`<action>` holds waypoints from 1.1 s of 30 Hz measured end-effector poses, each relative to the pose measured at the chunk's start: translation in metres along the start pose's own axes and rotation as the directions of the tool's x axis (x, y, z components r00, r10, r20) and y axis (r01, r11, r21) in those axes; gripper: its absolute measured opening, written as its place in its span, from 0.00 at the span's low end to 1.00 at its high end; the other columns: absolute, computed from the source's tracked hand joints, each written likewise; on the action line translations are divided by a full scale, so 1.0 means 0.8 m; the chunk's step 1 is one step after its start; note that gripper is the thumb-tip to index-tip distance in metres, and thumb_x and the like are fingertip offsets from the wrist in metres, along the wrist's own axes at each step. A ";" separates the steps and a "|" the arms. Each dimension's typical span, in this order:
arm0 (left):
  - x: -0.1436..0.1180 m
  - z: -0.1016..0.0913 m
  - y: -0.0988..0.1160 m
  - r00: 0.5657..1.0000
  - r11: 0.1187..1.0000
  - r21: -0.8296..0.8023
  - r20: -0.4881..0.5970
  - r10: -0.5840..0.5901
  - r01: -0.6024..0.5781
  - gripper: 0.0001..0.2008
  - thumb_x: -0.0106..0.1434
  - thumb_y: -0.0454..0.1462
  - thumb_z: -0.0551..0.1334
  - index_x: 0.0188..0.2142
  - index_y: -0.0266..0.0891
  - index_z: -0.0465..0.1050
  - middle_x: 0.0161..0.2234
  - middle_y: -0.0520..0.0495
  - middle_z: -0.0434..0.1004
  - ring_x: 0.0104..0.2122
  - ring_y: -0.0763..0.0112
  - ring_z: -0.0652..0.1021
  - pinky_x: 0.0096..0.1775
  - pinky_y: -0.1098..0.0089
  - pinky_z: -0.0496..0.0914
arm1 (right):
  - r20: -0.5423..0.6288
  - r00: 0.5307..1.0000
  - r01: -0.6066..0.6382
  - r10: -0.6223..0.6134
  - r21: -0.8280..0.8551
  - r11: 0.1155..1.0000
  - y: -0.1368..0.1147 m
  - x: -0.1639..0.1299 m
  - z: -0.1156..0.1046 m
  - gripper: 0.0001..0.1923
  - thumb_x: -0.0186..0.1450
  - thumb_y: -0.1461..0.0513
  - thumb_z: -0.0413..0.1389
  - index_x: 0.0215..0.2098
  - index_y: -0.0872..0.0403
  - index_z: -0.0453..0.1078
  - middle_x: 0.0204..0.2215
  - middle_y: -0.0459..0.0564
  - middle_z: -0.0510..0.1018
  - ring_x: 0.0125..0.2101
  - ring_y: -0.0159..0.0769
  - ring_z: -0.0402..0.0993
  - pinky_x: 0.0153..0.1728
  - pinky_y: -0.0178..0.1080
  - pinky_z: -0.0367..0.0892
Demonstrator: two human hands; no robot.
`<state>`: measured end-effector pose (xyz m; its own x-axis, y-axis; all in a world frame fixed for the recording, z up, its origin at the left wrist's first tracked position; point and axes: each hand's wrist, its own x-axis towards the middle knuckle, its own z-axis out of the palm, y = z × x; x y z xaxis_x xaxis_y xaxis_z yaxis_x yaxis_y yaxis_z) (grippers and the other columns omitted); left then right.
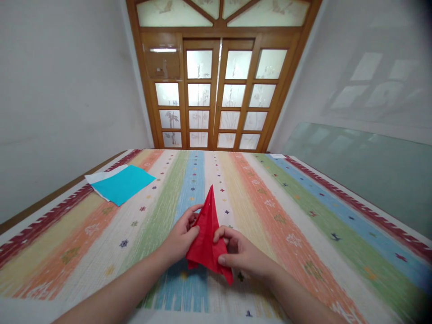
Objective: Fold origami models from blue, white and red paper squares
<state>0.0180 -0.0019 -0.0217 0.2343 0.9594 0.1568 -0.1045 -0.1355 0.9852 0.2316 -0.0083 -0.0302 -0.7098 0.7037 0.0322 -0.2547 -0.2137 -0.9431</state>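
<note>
A piece of red folded paper point(206, 238) is held up over the near middle of the table, its narrow point facing away from me and its wider, creased end toward me. My left hand point(184, 234) grips its left edge, thumb on top and fingers curled beneath. On the other side, my right hand point(238, 252) pinches the right flap between thumb and bent fingers. The paper's underside and some of my fingertips are hidden.
The table bears a striped, patterned cloth point(135, 225). Blue and white paper sheets point(123, 184) lie stacked at the left. A small white piece point(277, 156) rests at the far right edge. Wooden doors with glass panes point(218, 94) stand beyond, with walls on both sides.
</note>
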 end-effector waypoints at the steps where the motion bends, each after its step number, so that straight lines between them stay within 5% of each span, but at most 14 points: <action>1: 0.000 -0.001 0.000 1.000 1.000 -0.015 -0.011 -0.006 0.006 0.25 0.64 0.34 0.59 0.61 0.43 0.65 0.46 0.43 0.76 0.42 0.64 0.76 0.47 0.62 0.70 | -0.026 1.000 -0.006 0.005 -0.020 1.000 0.000 0.001 0.000 0.21 0.57 0.58 0.70 0.41 0.51 0.65 0.33 0.44 0.76 0.30 0.29 0.72 0.30 0.32 0.62; 7: 0.005 -0.001 -0.003 0.999 0.994 -0.097 -0.023 -0.047 0.045 0.21 0.68 0.42 0.60 0.58 0.40 0.65 0.47 0.42 0.78 0.40 0.64 0.78 0.44 0.65 0.72 | -0.191 0.974 0.064 -0.119 -0.275 0.959 -0.001 0.005 0.003 0.17 0.61 0.52 0.67 0.40 0.51 0.68 0.35 0.46 0.72 0.33 0.33 0.69 0.34 0.36 0.63; 11: 0.004 0.004 0.004 0.999 0.999 0.027 -0.019 -0.029 0.030 0.15 0.69 0.43 0.59 0.51 0.38 0.71 0.47 0.42 0.79 0.45 0.61 0.79 0.46 0.64 0.71 | -0.251 0.938 0.115 -0.239 -0.426 0.897 -0.003 0.007 0.010 0.16 0.62 0.52 0.66 0.41 0.51 0.69 0.42 0.50 0.71 0.41 0.39 0.70 0.40 0.40 0.67; 22: -0.009 0.016 0.011 0.989 0.925 0.365 0.133 0.057 -0.103 0.14 0.67 0.35 0.60 0.51 0.42 0.77 0.46 0.44 0.81 0.44 0.61 0.79 0.45 0.65 0.71 | -0.488 0.822 0.214 -0.292 -0.209 0.954 0.000 0.014 0.012 0.16 0.61 0.59 0.66 0.45 0.51 0.69 0.41 0.50 0.78 0.42 0.40 0.74 0.46 0.42 0.67; 29: -0.002 0.008 -0.003 0.997 0.982 0.182 0.043 -0.066 0.057 0.20 0.70 0.49 0.56 0.42 0.37 0.79 0.36 0.44 0.81 0.37 0.61 0.79 0.40 0.65 0.71 | -0.466 0.868 0.198 -0.169 0.013 0.980 -0.008 0.011 0.015 0.17 0.61 0.63 0.62 0.48 0.51 0.69 0.43 0.52 0.79 0.39 0.39 0.77 0.39 0.41 0.70; 33: 0.007 -0.002 -0.013 0.997 0.989 0.132 -0.044 -0.062 0.067 0.15 0.67 0.45 0.60 0.46 0.37 0.75 0.40 0.43 0.79 0.38 0.63 0.79 0.42 0.66 0.71 | -0.443 0.885 0.180 -0.145 0.038 0.983 -0.012 0.009 0.019 0.19 0.61 0.64 0.61 0.50 0.51 0.68 0.43 0.52 0.80 0.38 0.38 0.78 0.36 0.38 0.70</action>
<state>0.0191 0.0053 -0.0312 0.1973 0.9760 0.0926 0.0399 -0.1024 0.9939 0.2187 -0.0115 -0.0160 -0.2997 0.9539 0.0186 -0.4028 -0.1088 -0.9088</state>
